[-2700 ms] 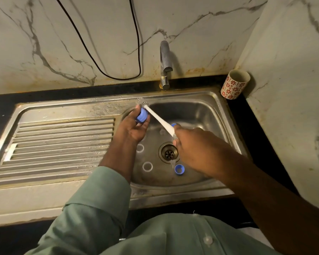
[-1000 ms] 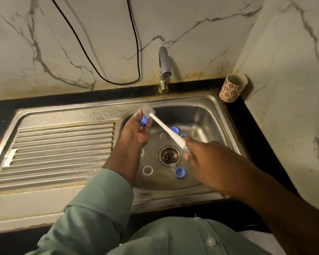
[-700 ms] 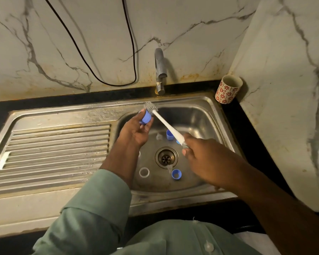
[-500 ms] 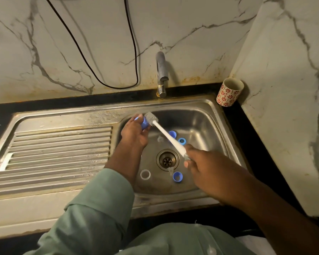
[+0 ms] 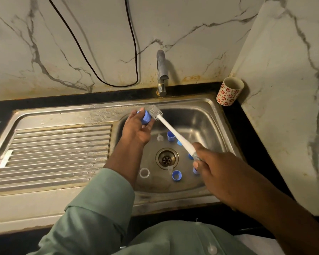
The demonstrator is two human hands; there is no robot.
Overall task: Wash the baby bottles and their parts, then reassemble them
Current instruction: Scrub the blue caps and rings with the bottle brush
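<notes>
Over the sink's [image 5: 217, 115] back rim, hands grip: left [image 5: 136, 129] blue cap [image 5: 146, 117], right [image 5: 215, 168] brush [image 5: 171, 129].

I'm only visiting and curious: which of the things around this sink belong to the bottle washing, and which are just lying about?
Part of the job:
- blue bottle part held in the left hand
- white brush held in the right hand
- blue caps and clear ring lying in the sink
- tap

Just lying about:
- flowered cup
- black cable
</notes>
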